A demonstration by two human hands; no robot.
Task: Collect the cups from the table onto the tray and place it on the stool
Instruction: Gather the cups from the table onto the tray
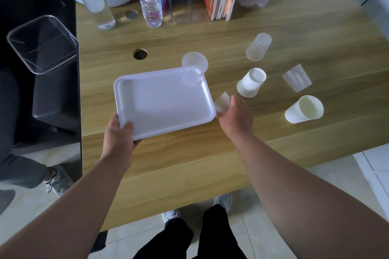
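Cups lie scattered right of centre on the tabletop (pixel 210 153); one clear cup (pixel 192 71) sits on the tray (pixel 160 103). Left hand (pixel 120 132) grips the tray's corner; right hand (pixel 235 115) pinches a small cup (pixel 222 101), which judging by this goes onto the tray next.

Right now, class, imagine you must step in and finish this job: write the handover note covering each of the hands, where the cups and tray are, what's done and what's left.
Left hand: gripping the white tray by its near corner.
Right hand: closing on a small translucent cup beside the tray's right edge; grip not confirmed.
Done: one clear cup stands upright in the tray's far corner.
Left on the wooden table: two translucent cups and two white paper cups.
Then carry the tray to the stool, which I cannot identify.
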